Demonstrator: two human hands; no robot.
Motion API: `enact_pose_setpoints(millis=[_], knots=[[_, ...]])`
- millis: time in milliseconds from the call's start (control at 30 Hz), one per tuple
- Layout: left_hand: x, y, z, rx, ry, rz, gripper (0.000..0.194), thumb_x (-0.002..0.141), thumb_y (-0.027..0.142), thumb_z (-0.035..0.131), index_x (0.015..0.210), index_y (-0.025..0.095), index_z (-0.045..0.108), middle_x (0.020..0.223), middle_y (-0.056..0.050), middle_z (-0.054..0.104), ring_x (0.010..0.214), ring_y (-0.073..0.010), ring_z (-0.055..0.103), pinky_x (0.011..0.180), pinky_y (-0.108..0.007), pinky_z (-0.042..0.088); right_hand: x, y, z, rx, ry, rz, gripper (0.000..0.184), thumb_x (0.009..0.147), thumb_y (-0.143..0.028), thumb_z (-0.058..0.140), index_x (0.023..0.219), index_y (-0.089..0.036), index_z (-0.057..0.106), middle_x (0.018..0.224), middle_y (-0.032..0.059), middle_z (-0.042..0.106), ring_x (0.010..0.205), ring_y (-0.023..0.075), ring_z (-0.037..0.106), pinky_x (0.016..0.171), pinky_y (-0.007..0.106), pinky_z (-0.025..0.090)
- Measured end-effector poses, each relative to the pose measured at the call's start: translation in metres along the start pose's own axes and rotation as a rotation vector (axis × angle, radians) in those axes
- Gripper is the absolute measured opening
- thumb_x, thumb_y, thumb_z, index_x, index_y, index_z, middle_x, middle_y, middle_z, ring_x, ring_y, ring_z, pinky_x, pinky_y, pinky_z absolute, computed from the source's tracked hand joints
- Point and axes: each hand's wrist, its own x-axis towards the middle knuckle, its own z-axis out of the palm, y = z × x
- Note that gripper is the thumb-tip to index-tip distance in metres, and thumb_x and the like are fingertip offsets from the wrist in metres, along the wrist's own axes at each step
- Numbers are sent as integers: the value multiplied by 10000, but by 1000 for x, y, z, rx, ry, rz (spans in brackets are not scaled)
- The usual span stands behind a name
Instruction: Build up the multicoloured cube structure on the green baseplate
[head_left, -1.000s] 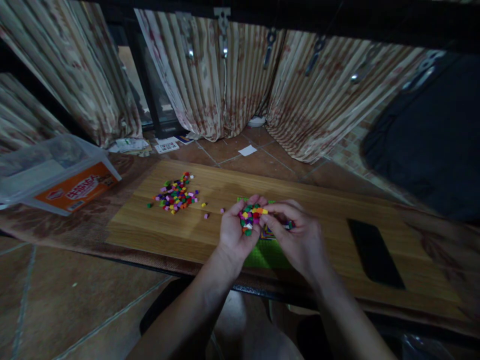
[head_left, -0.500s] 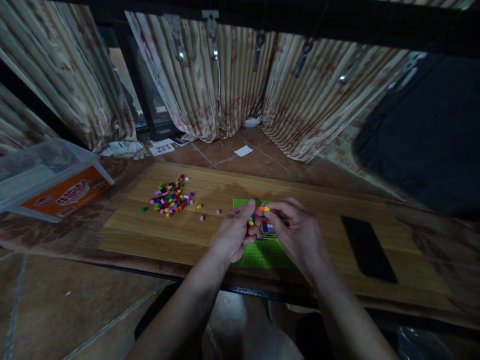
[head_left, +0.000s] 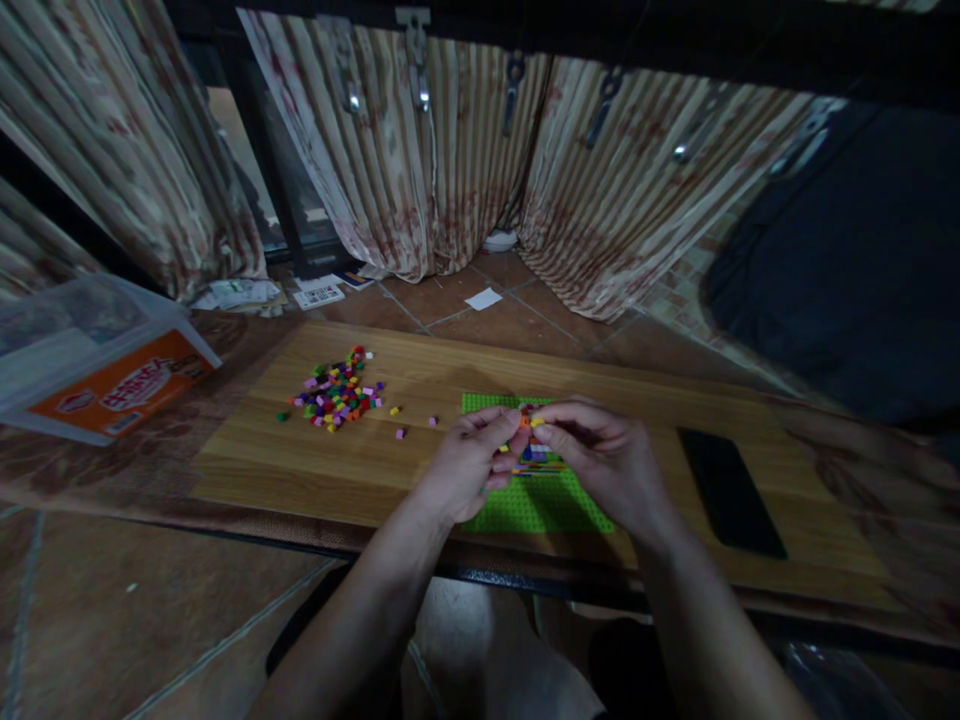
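Above a green studded baseplate, both hands meet with fingertips almost touching. My left hand is closed, its thumb and forefinger pinching a small orange brick; another yellow brick shows at its lower fingers. In the pinch of my right hand is a small yellow brick, right beside the orange one. Whether the two bricks are joined I cannot tell. Below the hands, a low build of multicoloured bricks stands on the baseplate, partly hidden by the fingers.
A pile of loose coloured bricks lies on the wooden board to the left, with a few strays towards the baseplate. A black phone-like slab lies at right. A clear plastic box with an orange label stands far left.
The fingertips have come closer together over the build. A yellow brick now shows in my right fingers beside the orange one. The whole view has shifted slightly.
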Motion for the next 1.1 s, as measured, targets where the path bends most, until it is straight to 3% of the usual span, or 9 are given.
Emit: enact_pose_setpoints(millis=[100,333,467,767,1100], knots=[[1,-1,0,-17,-10,-17,274,732,358,722,747,155,539,597,55,457,403,-1,282,353,-126,118,-1,2,1,18,15,5,79,831,-261,659,881,-241,718,854,17,689,794,164,646,722,308,503],[3,-4,1,5,42,3,307,716,386,736,743,154,538,582,56,461,400,-4,303,350,-128,135,-1,-5,6,-304,40,-123,130,862,-270,631,931,-218,728,836,30,675,748,145,624,670,272,488],[3,-4,2,11,41,-4,300,720,386,731,755,151,547,593,51,469,404,-5,310,352,-129,134,-1,-6,5,-302,52,-136,137,875,-267,609,918,-219,730,863,37,692,776,150,641,683,270,498],[5,0,-5,-18,176,12,213,753,308,671,736,131,553,602,44,470,392,4,292,350,-133,113,1,4,-16,-61,194,32,120,820,-307,664,878,-251,752,904,21,730,814,163,672,705,278,533],[7,-2,-8,-16,191,4,245,724,335,696,732,124,570,603,44,465,400,6,289,359,-136,106,2,13,-23,3,269,188,224,754,-335,705,953,-235,723,883,30,745,781,178,684,711,308,553]])
